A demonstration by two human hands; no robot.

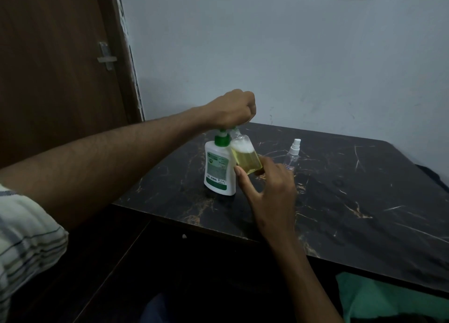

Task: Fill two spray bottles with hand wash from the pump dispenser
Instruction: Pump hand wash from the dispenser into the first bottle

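A white pump dispenser (218, 169) with a green collar stands near the front left corner of the black marble table (352, 201). My left hand (233, 108) is fisted over its pump head, which it hides. My right hand (269, 191) holds a clear bottle (245, 157) by its base, tilted with its open neck under the pump spout. That bottle holds yellow liquid with white foam on top. A second clear spray bottle (292, 155) with a white spray cap stands upright to the right, apart from both hands.
The table's front edge runs diagonally below my right forearm. A pale wall stands behind the table and a brown door (60, 67) at the left. Green cloth (388, 301) lies below the table at the lower right.
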